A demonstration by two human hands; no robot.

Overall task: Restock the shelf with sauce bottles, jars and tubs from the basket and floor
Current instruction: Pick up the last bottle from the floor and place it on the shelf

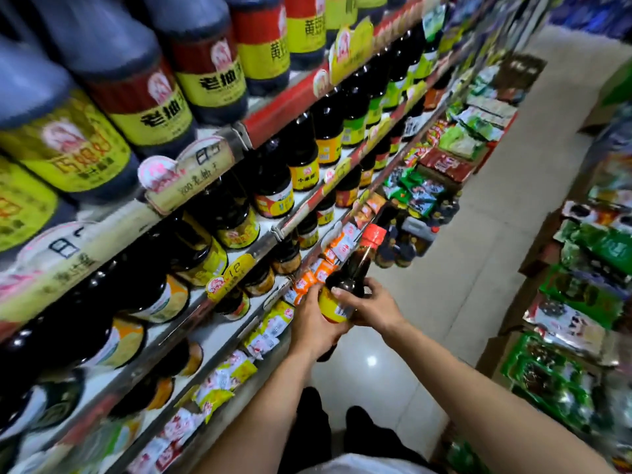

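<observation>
Red-railed shelf (pixel 273 111) fills the left side. Its top tier carries big dark jugs (pixel 136 94) with red and yellow labels. The tiers below hold dark shelf bottles (pixel 301 155) and jars (pixel 236 217), and sachets (pixel 222 374) line the lowest front edges. Floor bottles (pixel 400 251) cluster on the floor (pixel 478 251) by the shelf's foot. Just off the lower shelf edge a red-capped, yellow-labelled bottle (pixel 355 268) of dark sauce tilts, cap away. The left hand (pixel 314 319) wraps its label from below, and the right hand (pixel 372 306) grips its shoulder.
</observation>
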